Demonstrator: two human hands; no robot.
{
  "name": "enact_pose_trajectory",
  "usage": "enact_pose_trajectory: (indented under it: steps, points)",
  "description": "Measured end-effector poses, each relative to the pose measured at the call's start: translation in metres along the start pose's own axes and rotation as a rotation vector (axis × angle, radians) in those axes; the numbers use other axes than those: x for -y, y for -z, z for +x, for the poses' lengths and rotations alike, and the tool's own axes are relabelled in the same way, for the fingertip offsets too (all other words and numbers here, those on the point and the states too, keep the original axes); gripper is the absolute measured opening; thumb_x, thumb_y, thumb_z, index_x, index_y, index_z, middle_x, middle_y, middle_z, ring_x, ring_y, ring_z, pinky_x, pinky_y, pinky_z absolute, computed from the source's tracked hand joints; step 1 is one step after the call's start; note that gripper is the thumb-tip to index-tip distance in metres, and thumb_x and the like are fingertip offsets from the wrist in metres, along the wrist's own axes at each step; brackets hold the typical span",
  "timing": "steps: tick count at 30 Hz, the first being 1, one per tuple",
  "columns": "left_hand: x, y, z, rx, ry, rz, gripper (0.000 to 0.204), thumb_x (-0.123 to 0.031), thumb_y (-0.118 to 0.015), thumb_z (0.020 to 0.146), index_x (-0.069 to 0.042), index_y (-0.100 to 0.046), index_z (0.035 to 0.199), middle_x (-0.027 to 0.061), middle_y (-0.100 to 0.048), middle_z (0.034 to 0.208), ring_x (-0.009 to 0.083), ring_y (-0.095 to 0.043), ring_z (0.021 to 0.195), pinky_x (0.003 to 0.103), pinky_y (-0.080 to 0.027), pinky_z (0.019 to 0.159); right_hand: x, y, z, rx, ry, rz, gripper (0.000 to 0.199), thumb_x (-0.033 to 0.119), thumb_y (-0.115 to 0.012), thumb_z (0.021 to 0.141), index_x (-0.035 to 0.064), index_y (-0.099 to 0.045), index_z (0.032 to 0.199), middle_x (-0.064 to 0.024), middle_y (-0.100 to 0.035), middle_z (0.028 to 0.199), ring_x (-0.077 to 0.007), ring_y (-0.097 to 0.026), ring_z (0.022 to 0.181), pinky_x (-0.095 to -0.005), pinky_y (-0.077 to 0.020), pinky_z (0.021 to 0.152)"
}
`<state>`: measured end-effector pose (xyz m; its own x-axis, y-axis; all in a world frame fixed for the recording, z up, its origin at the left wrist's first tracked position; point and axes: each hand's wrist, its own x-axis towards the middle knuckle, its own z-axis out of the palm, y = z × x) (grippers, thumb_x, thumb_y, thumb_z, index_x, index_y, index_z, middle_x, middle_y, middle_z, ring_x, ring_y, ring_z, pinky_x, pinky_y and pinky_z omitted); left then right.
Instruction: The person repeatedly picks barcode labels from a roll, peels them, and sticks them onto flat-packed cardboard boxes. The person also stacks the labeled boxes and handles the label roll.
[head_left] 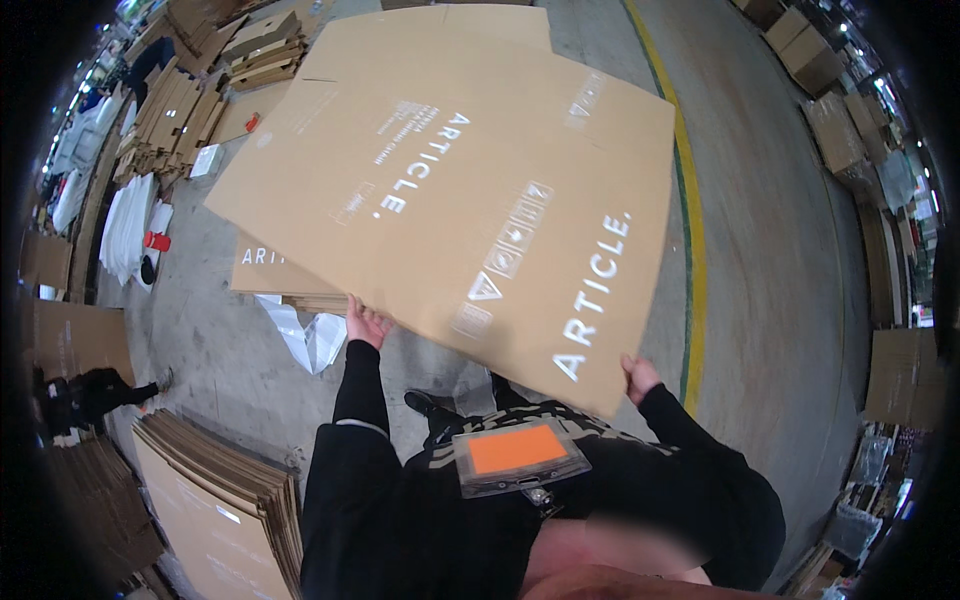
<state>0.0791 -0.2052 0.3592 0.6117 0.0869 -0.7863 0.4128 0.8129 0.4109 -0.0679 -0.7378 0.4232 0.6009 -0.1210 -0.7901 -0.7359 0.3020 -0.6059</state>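
A large flattened cardboard box (400, 250), brown with white print, spans the space in front of me. Its near left edge lies in my left hand (368, 324), whose fingers go under the sheet with the thumb along the edge. At the near right corner my right hand (640, 378) grips the side edge. The sheet is tilted and partly covers a stack of flat cardboard (262, 275) on the floor beyond my left hand. White plastic film (305, 335) sticks out beside that stack.
A tall stack of flattened boxes (215, 500) stands at the near left. Farther left are piled cardboard pieces (175, 120), white foam sheets (128, 230) and a red tape dispenser (157, 241). A yellow floor line (697, 300) runs along the right, with boxes (835, 130) on shelves beyond.
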Motion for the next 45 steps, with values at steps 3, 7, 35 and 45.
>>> enact_pose_trajectory:
  steps: [3,7,35,45]
  points:
    - [-0.03,-0.017,0.024,-0.065,-0.018,-0.061,0.063,-0.049,-0.06,0.093,-0.007,-0.045,0.138,0.0123,-0.06,0.129,0.0339,-0.061,0.112,0.051,-0.05,0.094,-0.005,0.033,-0.015,-0.235,-0.003,0.026,0.031,0.013,-0.048,0.099,-0.0041,-0.053,0.125,-0.0133,-0.064,0.117,-0.0266,-0.063,0.105,-0.041,-0.0507,0.091]
    - [0.005,-0.015,0.037,-0.227,-0.123,0.17,0.047,-0.029,-0.063,0.095,-0.007,-0.048,0.134,0.0134,-0.066,0.117,0.0316,-0.067,0.1,0.05,-0.057,0.076,-0.001,0.036,0.002,-0.775,0.133,-0.305,0.048,0.031,-0.062,0.088,-0.0109,-0.06,0.113,-0.0225,-0.066,0.108,-0.0299,-0.063,0.099,-0.0402,-0.0477,0.091]
    - [0.134,0.069,-0.064,0.384,0.06,0.463,0.048,-0.031,-0.058,0.099,-0.006,-0.048,0.138,0.0139,-0.065,0.122,0.0247,-0.067,0.106,0.039,-0.058,0.081,0.019,-0.071,0.227,0.081,0.523,-1.389,0.05,0.029,-0.066,0.088,0.0003,-0.057,0.128,-0.0222,-0.067,0.111,-0.0258,-0.067,0.099,-0.0388,-0.0568,0.081]
    - [0.138,0.434,-0.295,-0.038,0.518,2.065,0.026,-0.027,-0.069,0.08,-0.008,-0.071,0.098,0.0145,-0.073,0.095,0.0276,-0.071,0.091,0.04,-0.054,0.084,-0.193,-0.288,0.136,0.849,0.222,-1.601,0.045,0.035,-0.064,0.088,0.0042,-0.065,0.12,-0.0199,-0.07,0.11,-0.0316,-0.067,0.103,-0.0393,-0.0511,0.092]
